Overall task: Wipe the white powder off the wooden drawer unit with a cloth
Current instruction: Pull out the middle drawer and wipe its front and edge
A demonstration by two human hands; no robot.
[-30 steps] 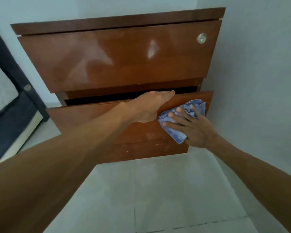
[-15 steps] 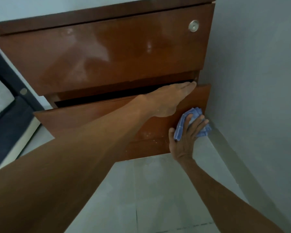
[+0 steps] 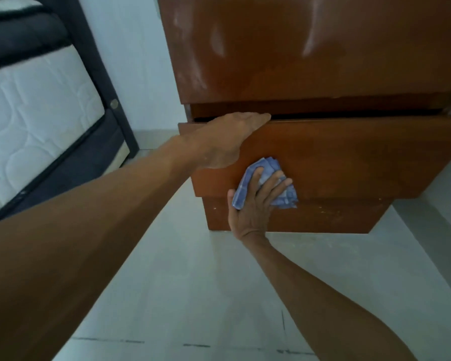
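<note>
The wooden drawer unit [image 3: 310,61] fills the upper right, its glossy brown front smeared with faint white powder. Its lower drawer [image 3: 362,157] stands pulled out a little. My left hand [image 3: 227,136] rests over the top edge of that drawer near its left end, fingers curled onto the rim. My right hand [image 3: 255,201] presses a crumpled blue cloth [image 3: 268,183] flat against the drawer front at its lower left. Small white specks dot the base panel [image 3: 323,214] under the drawer.
A bed with a white quilted mattress [image 3: 34,121] and a dark frame [image 3: 99,82] stands at the left, close to the unit. Pale tiled floor [image 3: 219,295] spreads below. A light wall [image 3: 130,48] runs behind the bed and unit.
My right hand has slid the cloth leftward along the drawer front, from its right end to its left part. My left hand shifted left along the drawer's top edge. The view swung, bringing the bed in.
</note>
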